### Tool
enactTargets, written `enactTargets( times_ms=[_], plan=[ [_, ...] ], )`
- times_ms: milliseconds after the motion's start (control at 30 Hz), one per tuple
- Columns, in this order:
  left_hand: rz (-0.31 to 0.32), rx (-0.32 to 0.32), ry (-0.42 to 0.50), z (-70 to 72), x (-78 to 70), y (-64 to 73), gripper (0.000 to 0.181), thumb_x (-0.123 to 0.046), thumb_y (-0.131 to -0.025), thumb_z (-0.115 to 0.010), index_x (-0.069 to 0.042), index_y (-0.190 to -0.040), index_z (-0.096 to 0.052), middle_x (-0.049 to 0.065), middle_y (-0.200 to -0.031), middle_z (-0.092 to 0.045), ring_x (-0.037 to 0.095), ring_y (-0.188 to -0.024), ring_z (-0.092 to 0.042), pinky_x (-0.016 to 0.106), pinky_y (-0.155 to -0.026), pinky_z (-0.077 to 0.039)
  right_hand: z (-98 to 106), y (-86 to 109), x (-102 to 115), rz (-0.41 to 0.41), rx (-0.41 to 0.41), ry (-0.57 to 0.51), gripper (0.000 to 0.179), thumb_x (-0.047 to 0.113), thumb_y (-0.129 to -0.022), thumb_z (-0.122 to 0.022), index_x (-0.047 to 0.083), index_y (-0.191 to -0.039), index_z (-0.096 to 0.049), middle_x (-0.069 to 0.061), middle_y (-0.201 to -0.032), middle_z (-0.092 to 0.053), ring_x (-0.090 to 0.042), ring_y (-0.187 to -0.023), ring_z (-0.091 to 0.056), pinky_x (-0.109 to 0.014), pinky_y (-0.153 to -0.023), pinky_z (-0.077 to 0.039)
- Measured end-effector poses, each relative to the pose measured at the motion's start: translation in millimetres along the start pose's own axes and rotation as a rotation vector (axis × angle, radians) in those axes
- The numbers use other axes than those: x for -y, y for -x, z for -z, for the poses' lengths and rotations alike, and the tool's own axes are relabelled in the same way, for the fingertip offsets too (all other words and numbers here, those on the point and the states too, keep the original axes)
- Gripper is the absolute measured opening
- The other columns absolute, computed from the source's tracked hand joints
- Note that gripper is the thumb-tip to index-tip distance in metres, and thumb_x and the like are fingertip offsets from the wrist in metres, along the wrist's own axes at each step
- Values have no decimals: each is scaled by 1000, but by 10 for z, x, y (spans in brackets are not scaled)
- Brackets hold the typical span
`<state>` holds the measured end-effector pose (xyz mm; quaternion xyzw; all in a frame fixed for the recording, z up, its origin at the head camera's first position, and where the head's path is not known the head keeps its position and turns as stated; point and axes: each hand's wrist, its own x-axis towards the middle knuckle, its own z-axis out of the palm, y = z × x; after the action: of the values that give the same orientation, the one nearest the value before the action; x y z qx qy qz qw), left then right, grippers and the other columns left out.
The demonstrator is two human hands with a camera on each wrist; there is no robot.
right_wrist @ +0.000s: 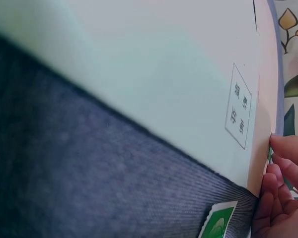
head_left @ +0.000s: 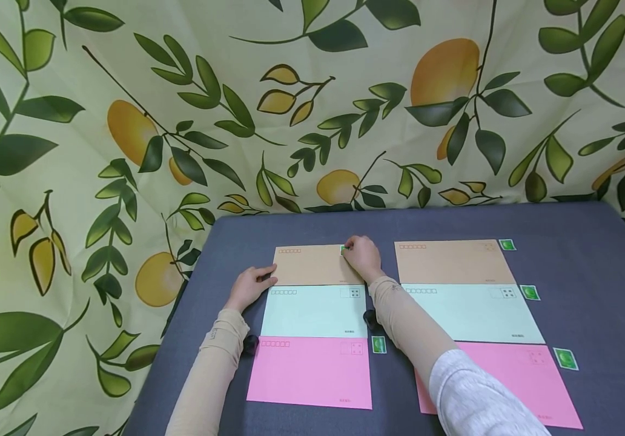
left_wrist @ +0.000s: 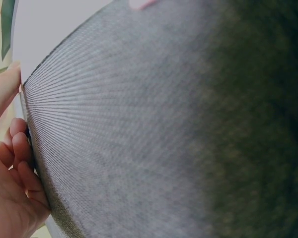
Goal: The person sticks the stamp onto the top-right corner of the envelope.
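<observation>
My right hand (head_left: 364, 257) pinches a small green stamp (head_left: 342, 249) at the upper right corner of the tan envelope (head_left: 312, 266). In the right wrist view only a sliver of that stamp (right_wrist: 270, 154) shows between thumb and fingers. My left hand (head_left: 248, 287) rests at the left edge of the same envelope, with its fingertips on the edge. Directly below lie a mint envelope (head_left: 312, 312) and a pink envelope (head_left: 309, 372), edge to edge. Another green stamp (right_wrist: 218, 222) lies on the cloth beside the mint envelope, hidden from the head view behind my right arm.
A green stamp (head_left: 379, 344) lies right of the pink envelope. On the right, a second column holds tan (head_left: 449, 263), mint (head_left: 470, 312) and pink (head_left: 519, 375) envelopes, each with a stamp beside it. A dark blue cloth (head_left: 607, 290) covers the table; a leaf-patterned curtain hangs behind.
</observation>
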<state>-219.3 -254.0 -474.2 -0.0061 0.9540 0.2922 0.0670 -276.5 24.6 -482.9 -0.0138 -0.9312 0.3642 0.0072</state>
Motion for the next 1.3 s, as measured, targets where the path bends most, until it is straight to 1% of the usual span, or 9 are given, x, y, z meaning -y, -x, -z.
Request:
enactTargets(
  times_ms=[33,67,167,333,500,700,1033,1167,1300],
  plan=[
    [0,-1,0,-1,1,0,45,-30,-86,-65,-20,-129,-56,7,-75,-45,18,-68,-38,29,-60,-27,3,4,2,5,2,2,16,15,-83,-63,5,-95,-69,-11,-86,-59,-24,-76,-53,-34,-66,-41],
    [-1,-2,1,-1,1,0,45,-30,-86,-65,-20,-129,-56,7,-75,-45,18,-68,-38,28,-60,-27,21,12,15,-7,27,-2,19,15,-85,-62,4,-98,-68,-12,-89,-59,-24,-80,-54,-35,-69,-42],
    [6,-2,4,-6,-5,4,45,-30,-86,-65,-20,-129,-57,6,-75,-44,18,-68,-38,28,-60,-27,39,37,31,4,26,13,20,17,-86,-63,5,-100,-68,-11,-88,-58,-23,-79,-53,-32,-67,-40],
    [7,0,-5,-12,-14,3,45,-30,-86,-65,-20,-129,-57,6,-75,-44,17,-68,-38,28,-60,-27,59,69,48,15,24,43,19,17,-86,-63,6,-100,-68,-9,-87,-57,-21,-78,-51,-30,-66,-38],
    [7,-6,10,-7,-28,10,44,-30,-87,-65,-20,-129,-57,6,-76,-45,18,-69,-39,28,-60,-27,62,75,41,29,20,48,20,18,-87,-63,5,-101,-68,-10,-86,-58,-21,-77,-51,-31,-65,-38],
    [-5,-16,11,-15,-18,5,44,-30,-86,-65,-19,-128,-58,5,-77,-45,18,-70,-40,28,-61,-28,59,75,24,47,20,45,21,19,-86,-63,5,-101,-68,-9,-83,-56,-21,-75,-49,-29,-62,-35],
    [5,-29,-16,-27,-24,-6,44,-32,-86,-65,-21,-128,-58,5,-76,-44,18,-69,-41,29,-61,-27,86,69,7,31,78,-11,28,19,-84,-62,4,-106,-66,-9,-87,-54,-21,-79,-47,-29,-65,-35],
    [-5,-35,13,-30,-12,-6,44,-32,-86,-65,-21,-128,-58,4,-75,-44,18,-68,-41,29,-60,-27,115,79,11,26,99,-70,31,20,-83,-65,2,-108,-64,-11,-91,-55,-22,-82,-48,-30,-70,-37],
    [-8,-35,34,-29,-1,-4,45,-33,-85,-65,-20,-128,-58,4,-75,-45,18,-68,-41,29,-60,-28,150,80,10,13,103,-126,33,20,-83,-65,1,-110,-62,-12,-93,-57,-23,-82,-50,-30,-70,-38]
  ],
)
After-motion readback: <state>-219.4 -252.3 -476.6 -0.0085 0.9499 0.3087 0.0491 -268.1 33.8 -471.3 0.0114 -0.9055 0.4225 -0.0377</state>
